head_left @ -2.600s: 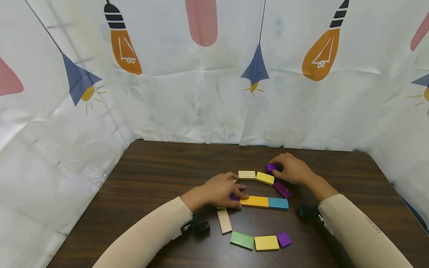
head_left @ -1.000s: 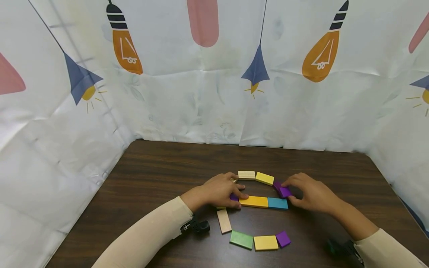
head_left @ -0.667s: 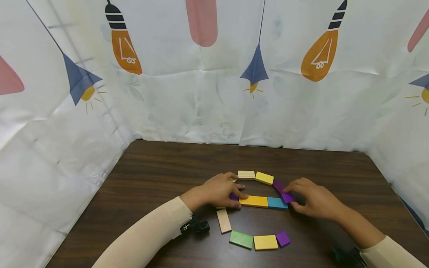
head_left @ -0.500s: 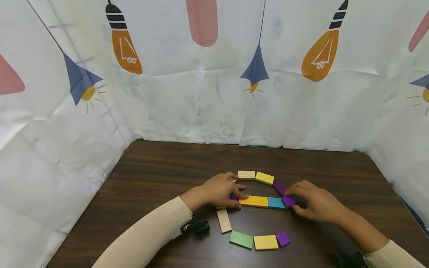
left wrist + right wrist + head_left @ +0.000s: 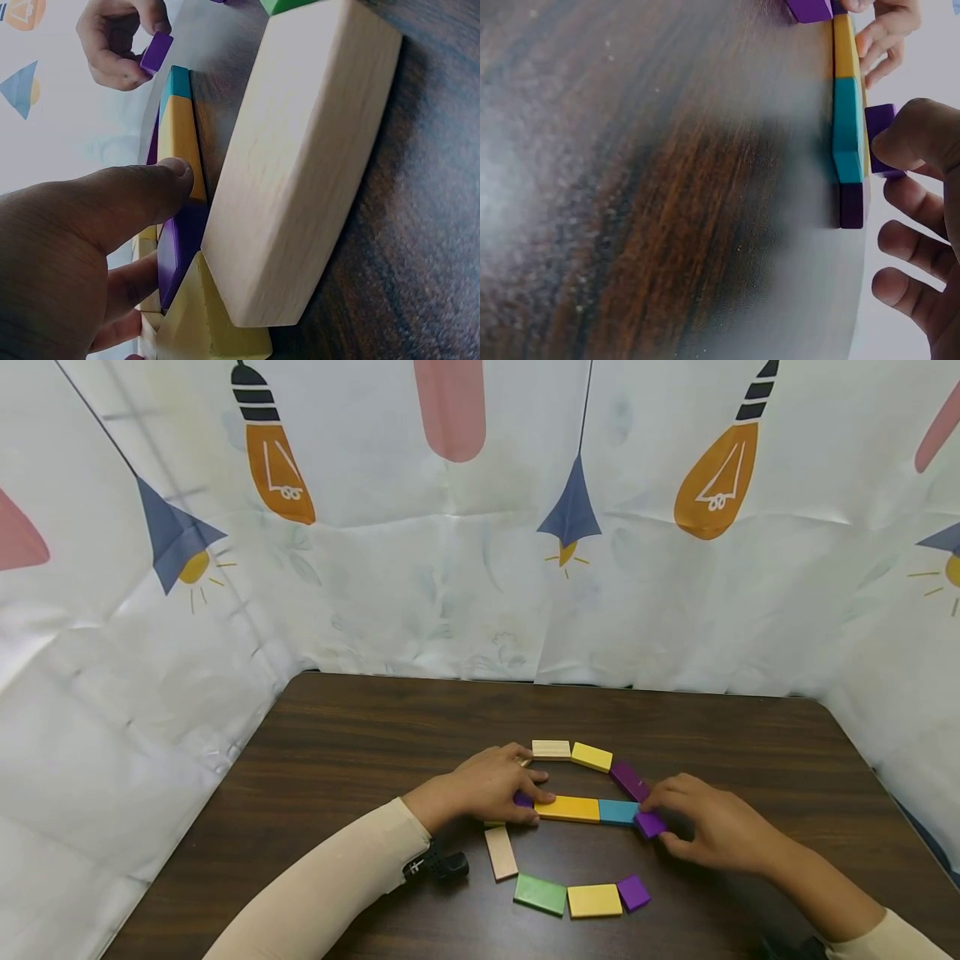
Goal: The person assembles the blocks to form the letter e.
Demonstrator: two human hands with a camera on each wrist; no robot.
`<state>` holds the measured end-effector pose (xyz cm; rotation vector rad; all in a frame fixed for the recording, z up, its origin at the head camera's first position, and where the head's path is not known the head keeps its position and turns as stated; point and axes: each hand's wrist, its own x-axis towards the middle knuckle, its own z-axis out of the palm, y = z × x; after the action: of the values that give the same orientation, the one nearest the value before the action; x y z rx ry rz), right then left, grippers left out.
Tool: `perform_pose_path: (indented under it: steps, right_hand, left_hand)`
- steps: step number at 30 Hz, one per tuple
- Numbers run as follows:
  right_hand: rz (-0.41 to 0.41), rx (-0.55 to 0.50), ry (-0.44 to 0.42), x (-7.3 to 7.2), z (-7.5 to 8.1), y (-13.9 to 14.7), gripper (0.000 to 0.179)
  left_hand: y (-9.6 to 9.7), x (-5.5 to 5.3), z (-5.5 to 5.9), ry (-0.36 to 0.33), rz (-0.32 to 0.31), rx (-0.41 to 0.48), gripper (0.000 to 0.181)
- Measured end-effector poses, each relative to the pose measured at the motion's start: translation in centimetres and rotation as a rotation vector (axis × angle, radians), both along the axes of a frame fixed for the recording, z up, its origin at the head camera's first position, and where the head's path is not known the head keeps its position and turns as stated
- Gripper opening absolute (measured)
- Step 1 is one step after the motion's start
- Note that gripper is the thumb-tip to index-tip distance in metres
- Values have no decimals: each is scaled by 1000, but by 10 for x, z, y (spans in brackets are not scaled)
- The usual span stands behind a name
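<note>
My right hand [image 5: 705,822] pinches a small purple wooden block [image 5: 650,824] between thumb and fingers, at the right end of the blue block [image 5: 618,812]. The right wrist view shows this purple block [image 5: 881,124] raised above the row. Left of the blue block lies an orange block [image 5: 567,809]. My left hand [image 5: 487,785] rests over the row's left end, its thumb on the orange block's end, fingers spread. It partly covers another purple block [image 5: 180,244]. A dark purple block [image 5: 628,780] slants just behind the held one.
Behind the row, a pale block [image 5: 551,750] and a yellow block [image 5: 592,757] continue the curve. Nearer lie a beige block [image 5: 501,853], a green block [image 5: 540,895], a yellow block [image 5: 595,901] and a purple block [image 5: 633,893]. The dark table [image 5: 390,718] meets a printed curtain [image 5: 450,585].
My right hand has brought the small purple block from beyond the upper curve toward me, past the dark purple block, to the blue block's right end. My left hand has stayed put.
</note>
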<state>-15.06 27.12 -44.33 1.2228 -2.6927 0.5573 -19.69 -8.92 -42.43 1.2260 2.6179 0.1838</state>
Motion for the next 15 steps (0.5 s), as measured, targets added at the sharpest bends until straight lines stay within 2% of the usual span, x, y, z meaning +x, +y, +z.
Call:
perform_pose_path:
  steps: [15]
  right_hand:
    - [48,-13,-27,14,0,3,43]
  left_hand:
    - [0,1,1,-10,7,2,42]
